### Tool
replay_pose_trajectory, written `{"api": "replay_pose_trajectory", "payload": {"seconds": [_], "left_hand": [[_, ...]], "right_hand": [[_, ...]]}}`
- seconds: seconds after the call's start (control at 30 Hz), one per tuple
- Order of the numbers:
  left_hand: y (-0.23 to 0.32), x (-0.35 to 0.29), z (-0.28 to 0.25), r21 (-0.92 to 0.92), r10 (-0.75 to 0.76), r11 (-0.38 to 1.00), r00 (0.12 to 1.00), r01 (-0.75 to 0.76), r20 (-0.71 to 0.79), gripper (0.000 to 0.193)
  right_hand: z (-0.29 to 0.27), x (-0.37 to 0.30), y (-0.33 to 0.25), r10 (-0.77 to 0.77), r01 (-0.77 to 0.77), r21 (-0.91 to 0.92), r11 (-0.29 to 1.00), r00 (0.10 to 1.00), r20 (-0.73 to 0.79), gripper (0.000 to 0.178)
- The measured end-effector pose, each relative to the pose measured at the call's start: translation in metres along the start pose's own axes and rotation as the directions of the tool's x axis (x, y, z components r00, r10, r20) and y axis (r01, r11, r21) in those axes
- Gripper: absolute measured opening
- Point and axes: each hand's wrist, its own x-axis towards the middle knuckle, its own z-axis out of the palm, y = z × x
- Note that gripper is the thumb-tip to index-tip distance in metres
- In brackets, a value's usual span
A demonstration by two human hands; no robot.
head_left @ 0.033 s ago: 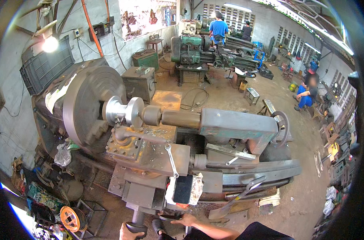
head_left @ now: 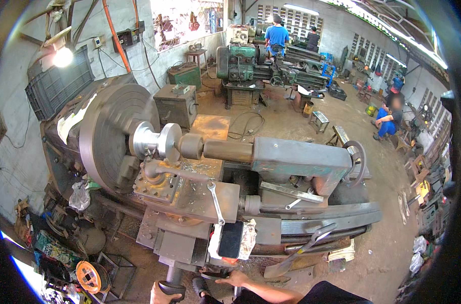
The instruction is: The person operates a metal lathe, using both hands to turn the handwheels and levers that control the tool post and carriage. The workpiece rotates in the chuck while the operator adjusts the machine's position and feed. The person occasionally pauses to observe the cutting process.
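Beyond the carriage [head_left: 197, 196], the spool-shaped silver workpiece [head_left: 151, 138] sat with its long axis running left to right, from the chuck [head_left: 100, 137] toward the tailstock [head_left: 301, 154]. On the carriage's near side, the left hand [head_left: 162, 294] was wrapped around a black handwheel [head_left: 171, 288]; the right hand [head_left: 235, 279] touched a second handwheel [head_left: 213, 276], though how tightly its fingers closed could not be told. Atop the carriage, a lever [head_left: 187, 174] pointed rightward toward a wrench [head_left: 216, 203]. A phone [head_left: 231, 239] on a white rag [head_left: 248, 239] occupied the carriage's near right edge.
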Motion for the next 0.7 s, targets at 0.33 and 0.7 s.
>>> {"api": "replay_pose_trajectory", "payload": {"seconds": [0.33,0.7], "left_hand": [[0.018,-0.002,0.003,-0.105,-0.067,0.991,0.993,0.078,0.101,0.07],[-0.017,0.011,0.001,0.327,-0.192,0.928,0.981,0.177,0.014,0.109]], "right_hand": [[-0.008,-0.01,-0.002,-0.061,0.064,0.032,0.997,0.994,-0.088,0.116],[-0.006,-0.012,-0.004,0.029,-0.027,0.03,0.999,0.998,-0.062,0.105]]}}
